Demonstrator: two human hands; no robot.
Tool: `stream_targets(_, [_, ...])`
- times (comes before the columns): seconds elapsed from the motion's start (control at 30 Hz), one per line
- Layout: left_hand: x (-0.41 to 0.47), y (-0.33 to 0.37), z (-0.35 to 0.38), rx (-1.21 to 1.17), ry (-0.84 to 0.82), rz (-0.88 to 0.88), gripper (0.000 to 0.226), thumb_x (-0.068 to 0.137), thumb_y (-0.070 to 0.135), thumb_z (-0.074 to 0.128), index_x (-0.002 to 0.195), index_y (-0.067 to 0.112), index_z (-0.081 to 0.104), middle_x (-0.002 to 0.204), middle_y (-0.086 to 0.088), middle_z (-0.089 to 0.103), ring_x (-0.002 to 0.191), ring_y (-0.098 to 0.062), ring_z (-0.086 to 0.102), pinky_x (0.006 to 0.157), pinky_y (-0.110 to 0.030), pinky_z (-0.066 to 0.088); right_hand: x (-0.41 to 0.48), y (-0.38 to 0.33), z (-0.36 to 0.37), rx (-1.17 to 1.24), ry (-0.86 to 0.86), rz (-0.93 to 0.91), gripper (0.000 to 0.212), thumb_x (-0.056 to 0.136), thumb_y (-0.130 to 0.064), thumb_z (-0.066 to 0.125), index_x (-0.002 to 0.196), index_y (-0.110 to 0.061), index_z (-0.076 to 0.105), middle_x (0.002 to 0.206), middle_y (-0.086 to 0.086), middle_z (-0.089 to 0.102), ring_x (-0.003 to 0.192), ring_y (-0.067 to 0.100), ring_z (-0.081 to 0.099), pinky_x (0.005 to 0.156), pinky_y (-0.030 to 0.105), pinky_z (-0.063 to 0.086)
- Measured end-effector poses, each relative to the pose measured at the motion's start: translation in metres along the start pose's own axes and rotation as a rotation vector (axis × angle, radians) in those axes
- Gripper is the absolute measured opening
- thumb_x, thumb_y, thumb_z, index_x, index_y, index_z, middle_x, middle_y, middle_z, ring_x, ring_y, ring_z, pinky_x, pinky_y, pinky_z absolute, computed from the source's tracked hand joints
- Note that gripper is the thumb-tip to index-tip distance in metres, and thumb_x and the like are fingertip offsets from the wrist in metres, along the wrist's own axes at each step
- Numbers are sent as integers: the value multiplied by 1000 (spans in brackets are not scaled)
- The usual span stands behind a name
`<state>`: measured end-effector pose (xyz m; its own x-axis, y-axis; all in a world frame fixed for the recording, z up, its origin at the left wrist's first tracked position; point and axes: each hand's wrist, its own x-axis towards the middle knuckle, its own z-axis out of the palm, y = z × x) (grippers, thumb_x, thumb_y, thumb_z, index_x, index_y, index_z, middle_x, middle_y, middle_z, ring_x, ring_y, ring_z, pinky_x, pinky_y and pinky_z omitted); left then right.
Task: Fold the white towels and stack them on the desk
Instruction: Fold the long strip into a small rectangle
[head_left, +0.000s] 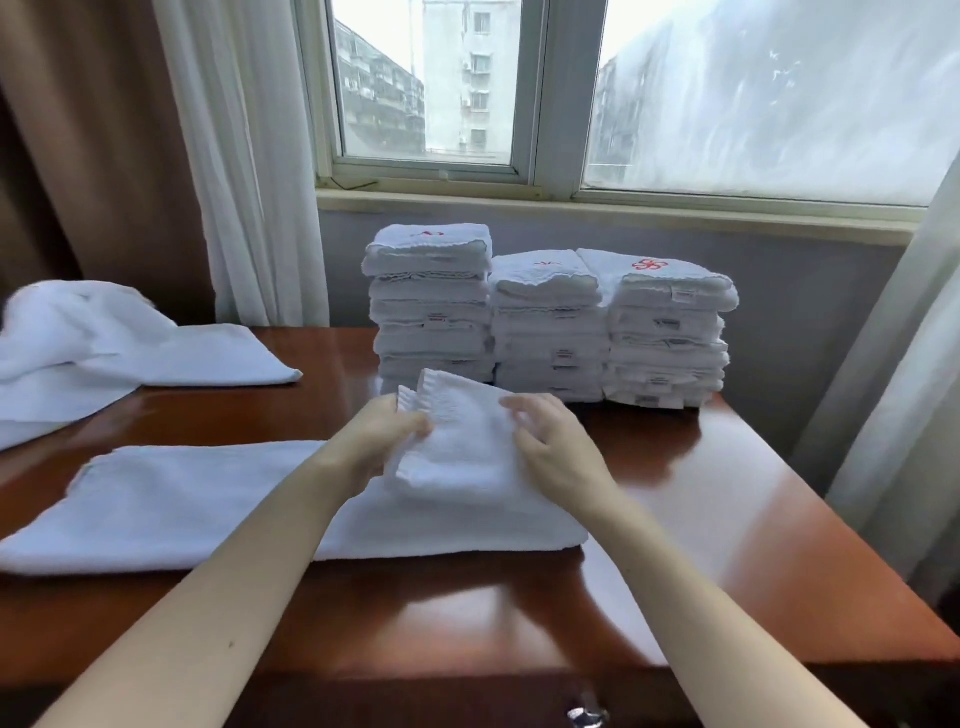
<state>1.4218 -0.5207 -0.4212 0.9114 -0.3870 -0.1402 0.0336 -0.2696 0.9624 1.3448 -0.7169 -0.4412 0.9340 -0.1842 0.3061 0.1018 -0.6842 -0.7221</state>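
A long white towel (197, 499) lies across the brown desk (701, 519), its right end folded back on itself. My left hand (382, 441) grips the raised left edge of that folded flap (462, 441). My right hand (556, 441) hovers at the flap's right side with fingers loosely curled, touching or just above the cloth. Behind them, three stacks of folded white towels stand side by side: a tall left stack (431, 306), a middle stack (550, 327) and a right stack (670, 332), some with red embroidery on top.
A heap of unfolded white towels (104, 348) covers the desk's far left. Curtains (239, 156) hang at the left and right of a window (519, 88) behind the stacks. A metal drawer handle (587, 714) shows at the desk's front edge.
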Motion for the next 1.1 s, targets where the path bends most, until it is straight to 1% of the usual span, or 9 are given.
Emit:
stream_targets(0.1, [-1,-14,-8,214,58,22,11,85,-2,50,89,-1,60,78,-9,55,69,-22,50,62,-30,39,-2,5,18,-338,-198,-29,49,99,-27,42,147,-23,40,152,-6,38,143,15,26,119,39,11])
stream_targets(0.17, [0,-23,-8,340,78,-7,17,85,2,53,101,2,60,86,-6,59,71,-20,54,63,-28,42,-4,10,29,-525,-251,-81,54,99,-37,38,150,-20,31,156,-2,30,147,14,15,120,42,-6])
stream_targets(0.23, [-1,-31,-7,515,143,-11,56,86,14,60,139,16,44,125,-5,54,100,-20,58,79,-31,47,-6,15,35,-619,-293,-92,58,99,-44,33,152,-22,26,161,2,19,150,15,5,120,45,-12])
stream_targets(0.33, [-3,-33,5,833,344,237,79,84,24,59,153,31,20,147,-1,30,133,-24,36,103,-38,36,-6,24,39,-668,-341,-94,62,98,-51,26,154,-26,20,164,5,8,151,17,-3,120,46,-13])
stream_targets(0.4, [0,-36,18,885,270,355,68,91,25,51,153,34,25,155,3,29,142,-20,26,111,-37,27,-5,28,41,-694,-354,-81,65,96,-55,23,155,-29,14,165,6,1,151,20,-10,120,47,-13])
stream_targets(0.53, [5,-60,35,1136,35,213,55,104,41,22,157,30,13,166,0,3,152,-19,-1,123,-40,1,-8,31,44,-719,-347,-46,68,96,-60,21,157,-33,8,165,6,-7,150,26,-20,119,45,-16])
stream_targets(0.73, [7,-65,26,1101,1,218,59,103,50,19,158,31,6,166,1,-4,152,-14,-6,122,-37,-6,-10,24,41,-740,-354,-32,66,97,-59,21,157,-34,7,166,6,-2,151,27,-11,121,44,-9])
stream_targets(0.87, [-7,-65,9,973,-24,304,56,104,48,26,157,31,18,165,6,8,151,-7,3,122,-29,1,-6,10,34,-753,-406,-1,66,96,-57,26,156,-33,13,165,7,8,151,30,1,121,46,-1])
stream_targets(1.1, [-38,-82,-77,854,300,199,51,103,49,32,151,32,34,161,9,25,150,-10,13,119,-33,16,4,-44,79,-543,-393,-153,66,98,-56,37,156,-36,14,165,0,10,152,19,3,122,47,-7])
